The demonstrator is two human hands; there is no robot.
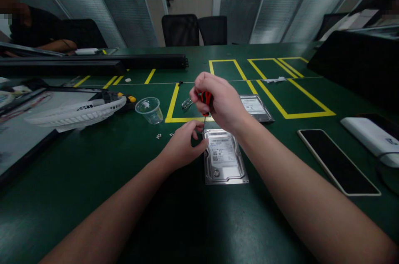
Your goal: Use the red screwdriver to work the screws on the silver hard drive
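Note:
A silver hard drive (225,160) with a white label lies flat on the green table in front of me. My right hand (221,97) is closed around the red and black handle of a screwdriver (206,99). The screwdriver stands upright, its tip down at the drive's far left corner. My left hand (185,141) grips the drive's left edge, thumb on the side and curled fingertips beside the screwdriver shaft. Whatever lies under the tip is too small to see. Behind my right wrist lies a second hard drive (257,107), partly hidden.
Left of my hands stands a clear plastic cup (149,110), with tiny screws (158,136) nearby. A phone (338,162) and a white power bank (372,139) lie to the right. Yellow tape (173,102) marks the table. Another person's arm (57,45) rests at far left.

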